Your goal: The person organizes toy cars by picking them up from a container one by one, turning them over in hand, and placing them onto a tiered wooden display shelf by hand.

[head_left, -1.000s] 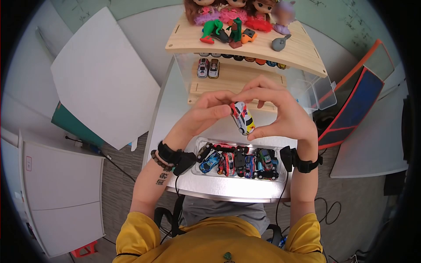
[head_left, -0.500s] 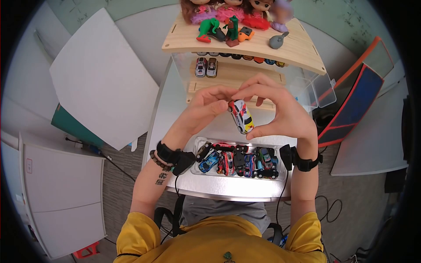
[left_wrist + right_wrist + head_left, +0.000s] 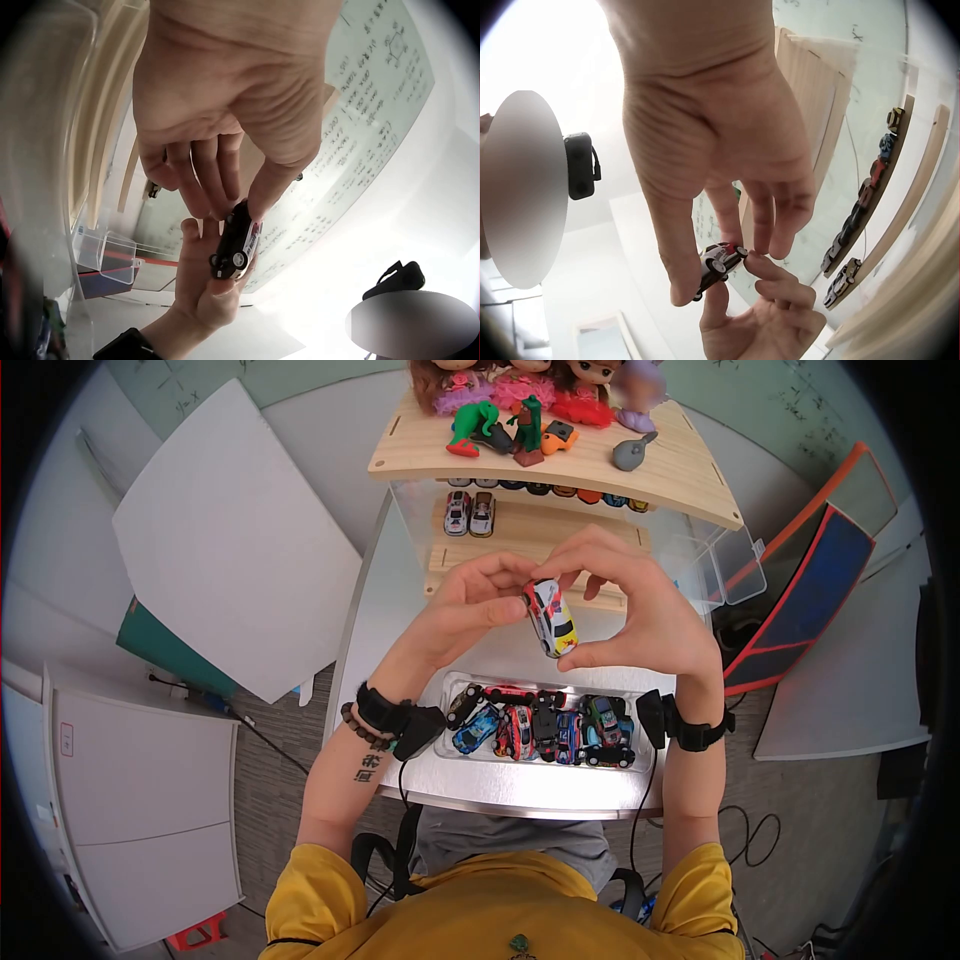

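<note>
A white, red and yellow toy car (image 3: 551, 620) is held up above the table between both hands. My left hand (image 3: 478, 600) pinches its upper red end between thumb and fingers. With thumb and forefinger, my right hand (image 3: 645, 605) grips the car from its yellow end to its far end. In the left wrist view the car's black underside and wheels (image 3: 238, 259) show. The right wrist view has the car (image 3: 721, 264) between the right thumb and fingers, with the left fingertips at its other end.
A clear tray (image 3: 450, 758) of several toy cars lies near the table's front edge. Behind the hands stands a wooden shelf (image 3: 400, 445) with dolls and figures on top and toy cars below. A clear box lid (image 3: 742, 575) is at its right.
The toy car has risen slightly and tilted a little between the hands. Both hands keep hold of it, their fingers shifted slightly. The tray of cars has not moved.
</note>
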The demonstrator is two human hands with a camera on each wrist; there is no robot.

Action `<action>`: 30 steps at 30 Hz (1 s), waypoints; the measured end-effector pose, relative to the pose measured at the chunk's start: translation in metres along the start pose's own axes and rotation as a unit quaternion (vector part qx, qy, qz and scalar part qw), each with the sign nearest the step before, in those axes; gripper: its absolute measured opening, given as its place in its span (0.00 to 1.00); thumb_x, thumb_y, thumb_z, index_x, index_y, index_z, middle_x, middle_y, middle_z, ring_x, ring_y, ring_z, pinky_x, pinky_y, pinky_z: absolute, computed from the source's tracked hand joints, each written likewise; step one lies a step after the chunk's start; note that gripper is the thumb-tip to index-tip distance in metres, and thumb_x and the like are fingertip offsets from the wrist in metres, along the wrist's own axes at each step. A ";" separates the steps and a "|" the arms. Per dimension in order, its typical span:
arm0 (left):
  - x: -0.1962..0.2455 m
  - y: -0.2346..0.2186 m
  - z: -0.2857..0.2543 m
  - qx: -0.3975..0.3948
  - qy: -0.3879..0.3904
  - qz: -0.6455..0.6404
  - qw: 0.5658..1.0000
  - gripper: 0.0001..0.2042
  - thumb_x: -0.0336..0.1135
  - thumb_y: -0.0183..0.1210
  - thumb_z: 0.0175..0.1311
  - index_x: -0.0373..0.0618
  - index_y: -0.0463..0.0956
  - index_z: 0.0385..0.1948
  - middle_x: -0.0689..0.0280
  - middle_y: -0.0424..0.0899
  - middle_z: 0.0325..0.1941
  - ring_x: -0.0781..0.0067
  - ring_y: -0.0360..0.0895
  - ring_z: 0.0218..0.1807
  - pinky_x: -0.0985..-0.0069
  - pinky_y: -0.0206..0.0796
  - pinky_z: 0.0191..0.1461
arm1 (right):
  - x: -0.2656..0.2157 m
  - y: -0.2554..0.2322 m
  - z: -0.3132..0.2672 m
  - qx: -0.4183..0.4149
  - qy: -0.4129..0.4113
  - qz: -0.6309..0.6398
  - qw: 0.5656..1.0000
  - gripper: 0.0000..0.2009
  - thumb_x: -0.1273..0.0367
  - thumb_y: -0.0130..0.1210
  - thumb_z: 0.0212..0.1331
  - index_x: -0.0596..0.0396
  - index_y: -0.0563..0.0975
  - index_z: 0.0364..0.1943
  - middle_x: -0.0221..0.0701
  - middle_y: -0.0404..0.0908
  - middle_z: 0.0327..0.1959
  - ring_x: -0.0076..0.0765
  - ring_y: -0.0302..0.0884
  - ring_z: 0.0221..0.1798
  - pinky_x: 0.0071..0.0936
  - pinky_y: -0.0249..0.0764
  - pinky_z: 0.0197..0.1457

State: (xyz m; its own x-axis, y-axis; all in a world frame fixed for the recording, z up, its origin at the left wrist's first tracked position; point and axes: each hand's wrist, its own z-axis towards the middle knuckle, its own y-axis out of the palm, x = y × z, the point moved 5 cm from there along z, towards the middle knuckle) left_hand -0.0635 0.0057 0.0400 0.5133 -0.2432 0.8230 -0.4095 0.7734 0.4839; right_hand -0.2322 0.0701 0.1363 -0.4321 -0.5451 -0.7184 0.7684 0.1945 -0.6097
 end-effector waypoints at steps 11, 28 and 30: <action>-0.002 -0.006 0.002 0.054 -0.007 0.054 0.997 0.12 0.31 0.68 0.68 0.42 0.78 0.48 0.68 0.84 0.50 0.78 0.80 0.53 0.75 0.70 0.62 | -0.002 -0.003 0.000 0.048 0.033 -0.055 0.997 0.33 0.74 0.78 0.37 0.53 0.82 0.57 0.32 0.85 0.41 0.35 0.81 0.43 0.33 0.76 0.50; -0.001 0.001 0.002 0.113 -0.010 0.121 0.986 0.11 0.31 0.71 0.66 0.45 0.76 0.42 0.72 0.83 0.44 0.82 0.80 0.48 0.80 0.71 0.55 | -0.005 -0.001 0.002 0.072 0.006 -0.103 0.992 0.32 0.78 0.77 0.35 0.56 0.82 0.54 0.36 0.84 0.43 0.45 0.83 0.45 0.38 0.81 0.55; -0.002 0.000 0.003 0.111 -0.015 0.129 0.985 0.11 0.31 0.71 0.66 0.45 0.76 0.42 0.73 0.83 0.43 0.82 0.80 0.48 0.79 0.71 0.55 | -0.006 -0.002 0.003 0.062 0.001 -0.094 0.994 0.32 0.78 0.78 0.35 0.56 0.82 0.54 0.37 0.83 0.44 0.46 0.84 0.46 0.38 0.82 0.55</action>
State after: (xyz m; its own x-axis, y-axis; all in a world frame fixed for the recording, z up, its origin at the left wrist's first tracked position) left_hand -0.0666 0.0048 0.0396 0.3498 -0.0743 0.9339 -0.6804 0.6651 0.3078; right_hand -0.2296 0.0706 0.1428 -0.5743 -0.5602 -0.5969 0.7267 -0.0132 -0.6868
